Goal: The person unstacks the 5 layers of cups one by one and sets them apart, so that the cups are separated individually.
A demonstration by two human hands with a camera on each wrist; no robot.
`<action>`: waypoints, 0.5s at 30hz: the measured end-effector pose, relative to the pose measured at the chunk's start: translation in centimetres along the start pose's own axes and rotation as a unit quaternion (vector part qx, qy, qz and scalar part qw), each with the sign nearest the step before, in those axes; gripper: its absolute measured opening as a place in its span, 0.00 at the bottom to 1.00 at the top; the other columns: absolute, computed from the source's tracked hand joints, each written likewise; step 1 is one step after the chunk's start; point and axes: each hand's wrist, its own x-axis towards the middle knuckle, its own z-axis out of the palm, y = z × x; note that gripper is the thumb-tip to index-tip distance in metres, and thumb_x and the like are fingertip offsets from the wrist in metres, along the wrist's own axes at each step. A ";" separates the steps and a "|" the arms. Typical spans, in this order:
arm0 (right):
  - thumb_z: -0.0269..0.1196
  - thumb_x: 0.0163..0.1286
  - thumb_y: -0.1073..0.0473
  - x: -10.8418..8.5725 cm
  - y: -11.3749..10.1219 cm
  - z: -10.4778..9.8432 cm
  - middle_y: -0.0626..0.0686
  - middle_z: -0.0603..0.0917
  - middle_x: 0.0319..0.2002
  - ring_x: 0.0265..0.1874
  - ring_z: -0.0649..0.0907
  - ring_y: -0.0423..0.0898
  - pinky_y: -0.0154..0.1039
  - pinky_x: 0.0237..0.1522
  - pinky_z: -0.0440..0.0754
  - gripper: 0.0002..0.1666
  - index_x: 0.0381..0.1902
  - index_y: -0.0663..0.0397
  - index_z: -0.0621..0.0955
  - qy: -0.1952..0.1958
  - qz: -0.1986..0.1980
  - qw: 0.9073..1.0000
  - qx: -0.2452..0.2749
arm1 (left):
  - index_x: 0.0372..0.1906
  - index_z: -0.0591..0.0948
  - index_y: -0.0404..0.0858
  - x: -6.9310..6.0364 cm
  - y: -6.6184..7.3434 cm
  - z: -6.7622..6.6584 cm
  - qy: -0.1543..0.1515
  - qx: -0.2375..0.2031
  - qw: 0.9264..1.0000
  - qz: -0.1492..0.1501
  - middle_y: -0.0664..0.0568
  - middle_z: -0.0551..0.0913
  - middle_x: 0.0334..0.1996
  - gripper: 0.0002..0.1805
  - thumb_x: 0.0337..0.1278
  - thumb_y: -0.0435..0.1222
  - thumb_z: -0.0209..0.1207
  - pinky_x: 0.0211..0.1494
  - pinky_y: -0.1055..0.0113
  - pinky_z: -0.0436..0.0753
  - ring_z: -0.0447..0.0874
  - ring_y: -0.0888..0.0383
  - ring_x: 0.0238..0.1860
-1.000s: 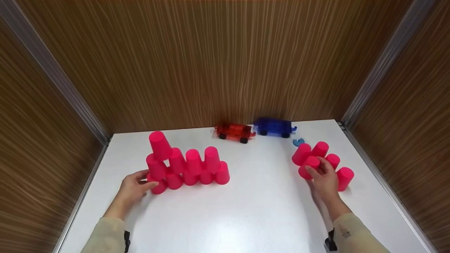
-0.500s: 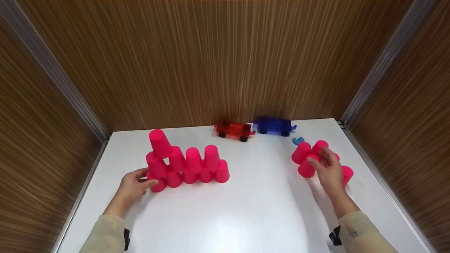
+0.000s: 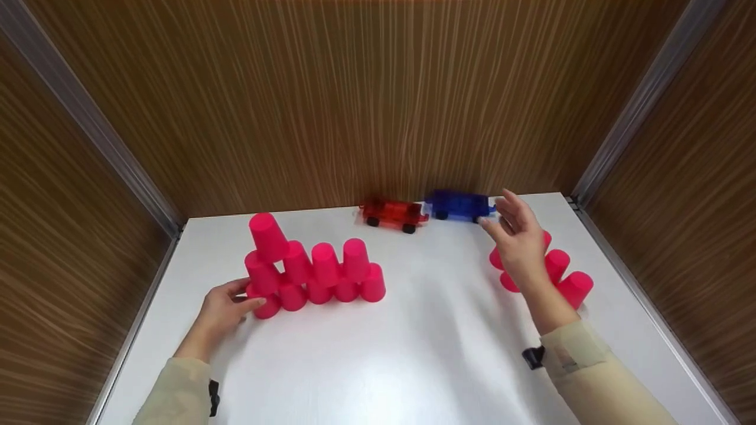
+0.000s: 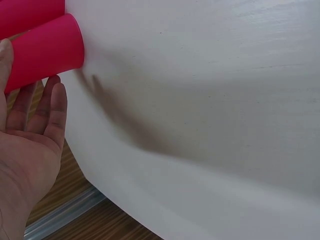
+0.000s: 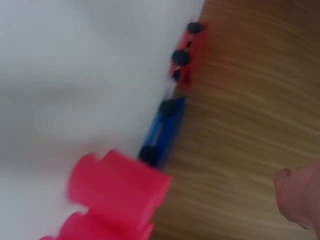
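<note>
Upside-down pink cups stand in a tiered stack on the left: several along the bottom, a second row above, and a single top cup (image 3: 269, 238) at the left end. My left hand (image 3: 220, 311) holds the bottom-left pink cup (image 3: 270, 307), thumb on its near side, fingers partly hidden behind it. That pink cup (image 4: 47, 50) also shows in the left wrist view. On the right, my right hand (image 3: 518, 245) is raised over several loose pink cups (image 3: 575, 288), fingers extended and holding nothing. It partly hides those cups.
A clear red toy car (image 3: 393, 213) and a clear blue toy car (image 3: 459, 205) stand at the back against the wood-grain wall (image 3: 378, 100). Wood-grain panels with metal edge strips (image 3: 118, 136) flank the white table (image 3: 378, 354).
My right hand has let go of a loose pink cup, then risen and moved back toward the blue toy car, covering the small blue piece. My left hand stays at the stack.
</note>
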 end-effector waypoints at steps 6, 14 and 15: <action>0.72 0.73 0.59 0.4 -3.2 6.5 0.53 0.78 0.69 0.72 0.76 0.51 0.48 0.74 0.72 0.39 0.78 0.46 0.71 -0.055 -0.088 0.994 0.038 | 0.81 0.68 0.41 0.1 0.0 0.0 0.002 -0.005 1.000 -0.005 0.39 0.73 0.73 0.46 0.63 0.49 0.75 0.61 0.51 0.86 0.76 0.39 0.68; 0.75 0.70 0.57 -0.4 -6.1 15.6 0.51 0.81 0.65 0.68 0.78 0.49 0.49 0.73 0.73 0.39 0.76 0.46 0.75 -0.125 -0.124 0.983 0.048 | 0.80 0.69 0.39 0.0 0.0 0.1 0.007 -0.007 1.000 0.013 0.38 0.75 0.71 0.43 0.65 0.47 0.74 0.59 0.51 0.87 0.78 0.39 0.67; 0.75 0.69 0.57 -0.6 -6.4 16.7 0.51 0.81 0.65 0.68 0.79 0.50 0.49 0.73 0.74 0.38 0.75 0.46 0.75 -0.134 -0.126 0.982 0.051 | 0.80 0.70 0.39 0.0 0.0 0.1 0.007 -0.008 1.000 0.015 0.38 0.75 0.71 0.43 0.65 0.47 0.74 0.59 0.51 0.87 0.78 0.39 0.66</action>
